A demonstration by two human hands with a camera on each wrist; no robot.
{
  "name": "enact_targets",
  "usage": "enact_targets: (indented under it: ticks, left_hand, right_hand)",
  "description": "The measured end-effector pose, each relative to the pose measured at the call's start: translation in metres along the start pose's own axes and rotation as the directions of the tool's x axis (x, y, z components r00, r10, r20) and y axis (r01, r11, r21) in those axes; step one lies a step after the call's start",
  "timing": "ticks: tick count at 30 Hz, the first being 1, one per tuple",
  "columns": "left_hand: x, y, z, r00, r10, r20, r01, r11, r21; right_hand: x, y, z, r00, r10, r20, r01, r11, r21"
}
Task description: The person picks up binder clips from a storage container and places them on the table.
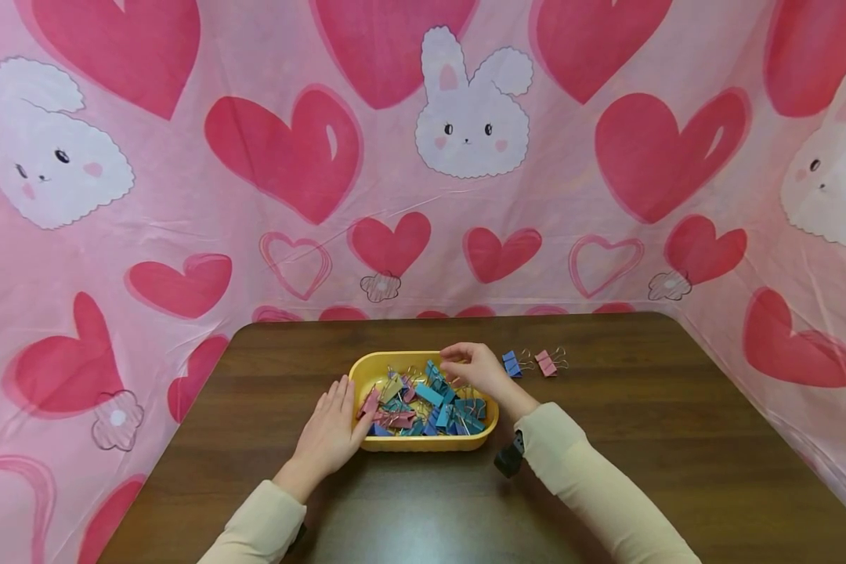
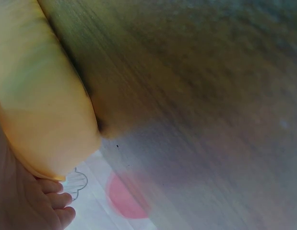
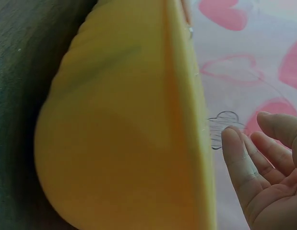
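while the left hand (image 1: 330, 427) lies against the left end of the yellow tray (image 1: 423, 444), its fingers stretched along the rim and grasping nothing, the right hand (image 1: 474, 363) hovers over the tray's far right part. its fingers are loosely bent, and the right wrist view shows the thumb apart from the fingertips with nothing between them, so that hand is released too.

the tray sits near the middle of the dark wooden table (image 1: 641, 439) and holds a jumble of binder clips: teal ones (image 1: 430, 393) mostly toward the right, pink ones (image 1: 395, 419) toward the left, a yellowish one (image 1: 392, 388) and some blue among them. outside the tray, to its right and beyond the right wrist, a blue clip (image 1: 512, 364) and a pink clip (image 1: 546, 363) lie side by side, apart, their wire handles pointing right.

cream sleeves (image 1: 592, 478) cover both forearms, and a black device (image 1: 509, 457) sits at the right wrist. behind the table hangs a pink cloth (image 1: 388, 172) printed with hearts and white rabbits.
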State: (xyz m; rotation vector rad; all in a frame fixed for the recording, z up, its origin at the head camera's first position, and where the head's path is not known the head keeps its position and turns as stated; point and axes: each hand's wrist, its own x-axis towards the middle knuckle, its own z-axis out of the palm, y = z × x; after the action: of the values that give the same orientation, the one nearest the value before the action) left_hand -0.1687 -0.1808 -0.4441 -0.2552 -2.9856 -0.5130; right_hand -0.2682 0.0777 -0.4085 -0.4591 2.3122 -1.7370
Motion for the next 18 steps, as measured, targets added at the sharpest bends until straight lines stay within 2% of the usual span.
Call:
enact_targets:
  ticks: [11,18]
  left_hand:
    - [0.001,0.000,0.001,1.000,0.010,-0.020,-0.010,1.000,0.004]
    - [0.001,0.000,0.002,1.000,0.001,-0.008,-0.001,1.000,0.008]
  right_hand:
    - [0.001,0.009,0.011,0.999,0.031,0.029,-0.028,0.996,-0.084]
    - [0.000,0.013,0.019,0.999,0.031,0.036,-0.027,0.994,-0.110]
